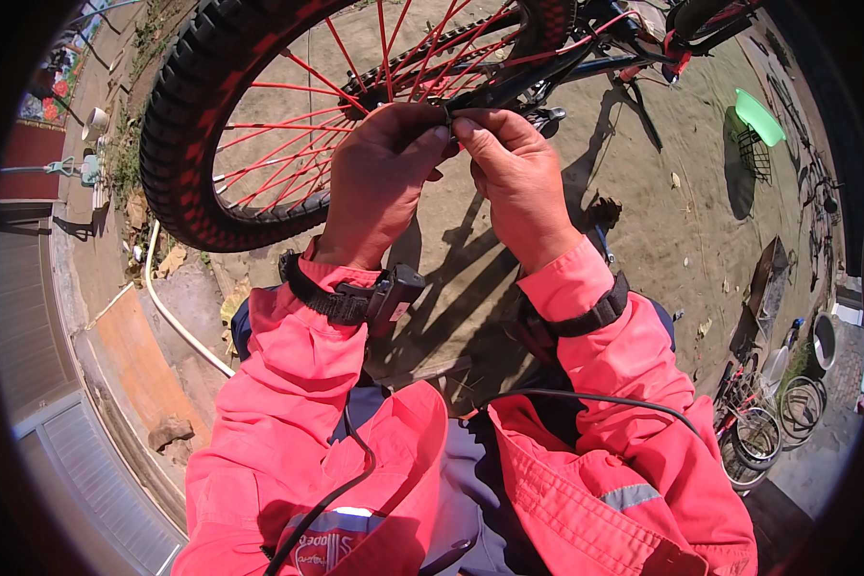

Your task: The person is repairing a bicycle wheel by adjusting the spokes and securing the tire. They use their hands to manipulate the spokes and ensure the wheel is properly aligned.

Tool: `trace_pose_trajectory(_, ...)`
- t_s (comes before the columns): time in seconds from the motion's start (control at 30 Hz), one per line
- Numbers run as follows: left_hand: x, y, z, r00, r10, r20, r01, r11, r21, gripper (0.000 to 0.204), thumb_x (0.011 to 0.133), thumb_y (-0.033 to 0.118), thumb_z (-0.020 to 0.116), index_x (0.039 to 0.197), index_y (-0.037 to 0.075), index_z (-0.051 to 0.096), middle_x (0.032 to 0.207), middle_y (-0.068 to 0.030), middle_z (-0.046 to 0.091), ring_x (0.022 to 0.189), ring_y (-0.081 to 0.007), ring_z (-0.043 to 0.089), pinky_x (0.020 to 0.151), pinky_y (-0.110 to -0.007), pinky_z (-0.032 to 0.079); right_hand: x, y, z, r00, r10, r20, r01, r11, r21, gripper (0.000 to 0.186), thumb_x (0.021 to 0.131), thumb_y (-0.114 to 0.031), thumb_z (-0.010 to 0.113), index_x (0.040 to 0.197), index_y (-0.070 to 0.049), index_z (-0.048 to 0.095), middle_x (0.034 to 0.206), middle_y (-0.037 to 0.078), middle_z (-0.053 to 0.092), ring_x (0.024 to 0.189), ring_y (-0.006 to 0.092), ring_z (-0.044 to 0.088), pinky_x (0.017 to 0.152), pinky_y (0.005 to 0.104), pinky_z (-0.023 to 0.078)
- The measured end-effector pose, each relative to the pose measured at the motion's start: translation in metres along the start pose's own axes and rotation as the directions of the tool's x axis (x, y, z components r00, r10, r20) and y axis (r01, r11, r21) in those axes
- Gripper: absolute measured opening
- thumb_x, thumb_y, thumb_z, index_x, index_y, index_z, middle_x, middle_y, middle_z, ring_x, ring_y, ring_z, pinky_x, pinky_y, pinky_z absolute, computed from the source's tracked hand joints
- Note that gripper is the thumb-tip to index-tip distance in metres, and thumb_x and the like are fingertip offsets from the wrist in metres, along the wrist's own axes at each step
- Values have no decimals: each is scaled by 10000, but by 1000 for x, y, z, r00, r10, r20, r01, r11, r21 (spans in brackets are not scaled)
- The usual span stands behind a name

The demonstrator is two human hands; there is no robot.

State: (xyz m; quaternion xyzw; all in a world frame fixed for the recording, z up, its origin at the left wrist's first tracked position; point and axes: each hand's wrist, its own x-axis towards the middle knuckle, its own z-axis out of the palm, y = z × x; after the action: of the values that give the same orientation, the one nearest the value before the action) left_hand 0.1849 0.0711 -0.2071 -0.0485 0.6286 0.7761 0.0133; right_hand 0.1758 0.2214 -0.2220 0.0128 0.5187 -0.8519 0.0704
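Both hands meet in front of a bicycle's wheel, fingertips nearly touching. My left hand (379,182) pinches thumb against forefinger, and my right hand (523,182) does likewise just beside it. A small dark piece shows between the fingertips, too small to name. Behind them is the wheel, with a knobby black-and-red tyre (175,134) and red spokes (288,144). A black frame tube (509,91) runs up to the right from behind my fingers. My hands cover part of the hub area.
A green plastic basket (760,115) leans by a black wire basket (754,154) at the right. Loose bicycle wheels (799,408) and a white bucket (824,341) lie at the lower right. To the left are a pale hose (168,302), a brown board (144,355) and a stone (170,432).
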Motion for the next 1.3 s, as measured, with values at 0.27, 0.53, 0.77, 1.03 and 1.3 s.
trace_pose_trajectory(0.27, 3, 3, -3, 997, 30, -67, -15, 976, 215, 197, 1008, 97, 682, 1181, 11, 722, 994, -47, 755, 818, -82, 692, 674, -226, 553, 5, 6, 4, 1000, -12, 11, 12, 1000, 1, 181, 1001, -58, 688, 1150, 40, 714, 1031, 65, 745, 894, 123, 683, 832, 265, 561)
trace_pose_trajectory(0.53, 4, 4, -6, 997, 20, -80, -8, 989, 147, 228, 1014, 187, 643, 1107, -1, 732, 848, -20, 724, 723, -62, 647, 629, -235, 513, 23, 20, 6, 994, -110, -24, 109, 993, -38, 162, 992, -47, 688, 1128, 34, 719, 983, 56, 750, 853, 98, 678, 780, 258, 568)
trace_pose_trajectory(0.77, 10, 15, -8, 985, 171, 0, -137, 786, 602, 253, 991, 174, 682, 1141, -25, 727, 935, -56, 764, 821, -78, 681, 743, -236, 542, 28, 25, 10, 985, -156, -76, 147, 983, -110, 144, 979, -41, 700, 1101, 27, 738, 954, 52, 750, 799, 89, 667, 741, 254, 561)
trace_pose_trajectory(1.03, 18, 12, -4, 994, 97, -48, -48, 791, 610, 249, 964, 197, 686, 1074, -22, 733, 858, -73, 746, 770, -129, 682, 708, -290, 533, 29, 22, 9, 998, -5, -56, 7, 999, 33, 166, 968, -73, 716, 1104, 14, 754, 944, 36, 749, 798, 79, 650, 738, 242, 538)
trace_pose_trajectory(1.3, 18, 18, -2, 952, 303, 42, -218, 579, 786, 272, 947, 223, 698, 1080, -11, 734, 893, -158, 759, 791, -235, 733, 728, -348, 546, 23, 10, 14, 997, 47, -67, -46, 999, 16, 196, 966, -71, 702, 1128, 26, 755, 979, 38, 753, 831, 84, 652, 763, 249, 533)
